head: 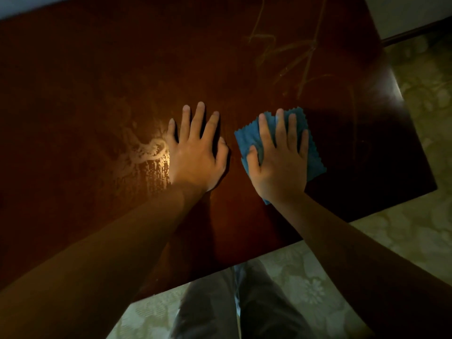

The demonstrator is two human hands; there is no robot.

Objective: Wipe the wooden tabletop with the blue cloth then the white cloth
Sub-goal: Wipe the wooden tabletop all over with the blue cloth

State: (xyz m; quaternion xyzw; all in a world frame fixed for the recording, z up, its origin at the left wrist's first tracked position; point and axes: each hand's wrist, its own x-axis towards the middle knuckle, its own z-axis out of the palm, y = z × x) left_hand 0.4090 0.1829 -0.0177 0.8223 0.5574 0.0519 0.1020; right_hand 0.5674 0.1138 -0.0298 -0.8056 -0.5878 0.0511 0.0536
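The right hand (280, 157) lies flat on the blue cloth (315, 160), fingers straight and slightly spread, pressing it against the wooden tabletop (97, 69). The cloth has zigzag-cut edges; it shows beyond the fingertips, on the thumb side, on the little-finger side, and as a small corner below the wrist. It sits near the table's right end, not far from the near edge.

Just to the left of that hand, apart from it and from the cloth, the left hand (195, 152) rests palm-down on bare wood, fingers straight and fanned, holding nothing.

Directly left of the left hand, a pale streaky smear (146, 157) catches a patch of light. Beyond the cloth-pressing hand, toward the far right corner, faint scratch-like lines (305, 55) cross the dark surface.

Below the near edge, under both forearms, the person's trousered legs (244, 309) stand on a pale floral-patterned floor (415, 228). No container is in view, and the white cloth cannot be seen.
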